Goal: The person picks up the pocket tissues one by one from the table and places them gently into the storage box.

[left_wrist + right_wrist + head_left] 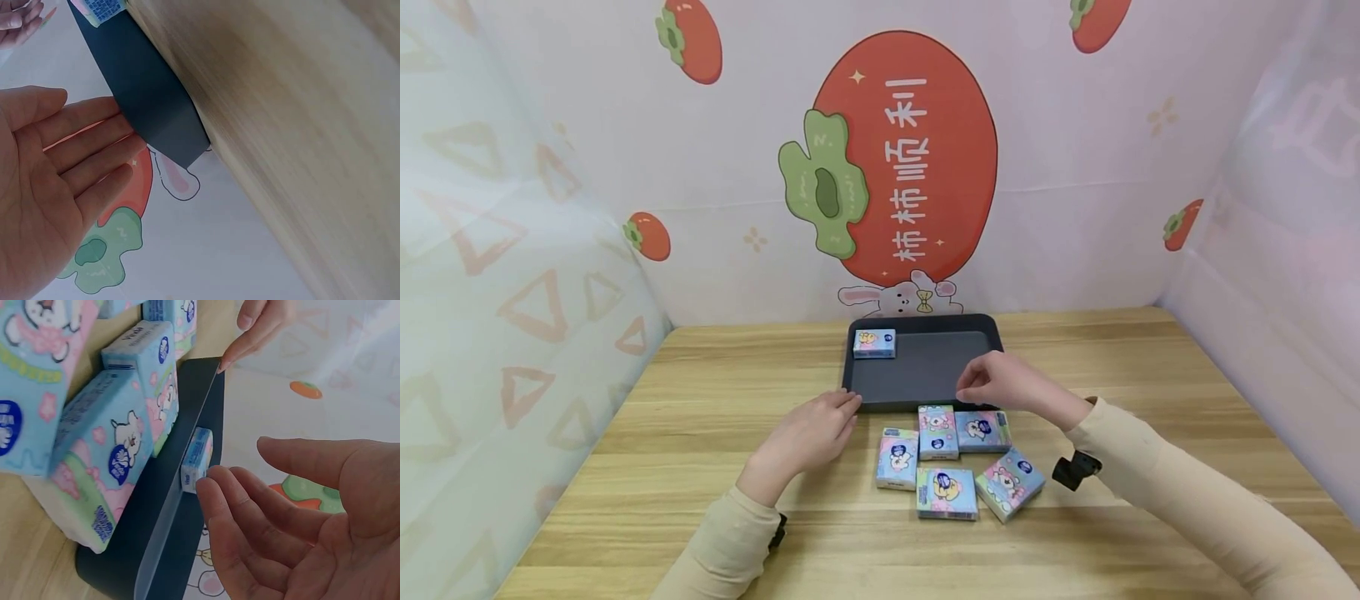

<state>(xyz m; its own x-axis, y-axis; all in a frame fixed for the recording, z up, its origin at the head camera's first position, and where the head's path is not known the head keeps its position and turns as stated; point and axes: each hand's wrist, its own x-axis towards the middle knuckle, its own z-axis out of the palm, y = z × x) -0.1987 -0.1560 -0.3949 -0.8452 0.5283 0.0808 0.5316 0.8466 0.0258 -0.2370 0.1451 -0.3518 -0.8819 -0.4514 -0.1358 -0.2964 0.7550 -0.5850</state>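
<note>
A dark grey tray [925,367] stands at the back of the table, with one small blue tissue pack [874,343] lying in its far left corner. My left hand [808,433] touches the tray's near left corner with straight fingers; the left wrist view shows its palm facing the tray wall. Over the near right part of the tray hovers my right hand [1011,385], fingers loosely bent and holding nothing. Several more tissue packs lie in front of the tray; nearest the right hand are a sideways pack [983,431] and an upright-lying pack [937,433].
Closer to me lie a left pack [897,458], a front pack [947,493] with a yellow figure, and a slanted pack [1011,483]. The wooden table [722,375] meets a printed cloth backdrop [737,167] behind and at both sides.
</note>
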